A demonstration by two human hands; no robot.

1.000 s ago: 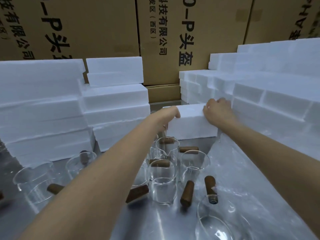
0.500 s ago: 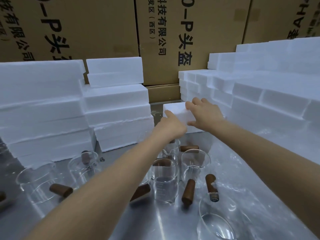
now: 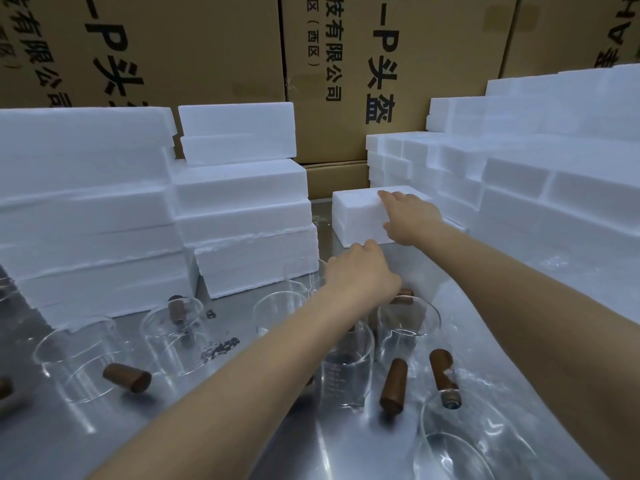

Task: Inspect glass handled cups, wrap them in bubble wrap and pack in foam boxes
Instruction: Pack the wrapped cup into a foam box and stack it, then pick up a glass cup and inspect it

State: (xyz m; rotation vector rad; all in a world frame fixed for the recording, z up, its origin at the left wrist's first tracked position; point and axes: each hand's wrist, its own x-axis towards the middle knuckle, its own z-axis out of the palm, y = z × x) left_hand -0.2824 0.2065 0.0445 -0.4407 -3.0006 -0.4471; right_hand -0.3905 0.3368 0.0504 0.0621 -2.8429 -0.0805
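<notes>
Right hand (image 3: 410, 216) lying flat across the top near corner of a lone white foam box (image 3: 360, 216), fingers spread and pressing on it, grip apart rather than curled round anything. Left hand (image 3: 362, 271) hovering just in front of that box and below it, knuckles up, fingers bent loosely; touching the box's lower edge or not, cannot tell, and cannot tell whether its grip is clamped on anything. Foam box sitting on the steel bench (image 3: 173, 438) in the gap between two walls of foam: tall stack on the left (image 3: 104, 209), stepped stack on the right (image 3: 536, 174). Brown cardboard cartons (image 3: 194, 46) with black print standing behind all of it. Glass handled cups (image 3: 346, 368) with brown wooden handles standing upright in a loose cluster on the bench under both forearms, more of them off to the left (image 3: 79, 362). Clear bubble wrap (image 3: 502, 393) lying spread on the bench's right side, one cup (image 3: 460, 441) resting on it at the near edge.
</notes>
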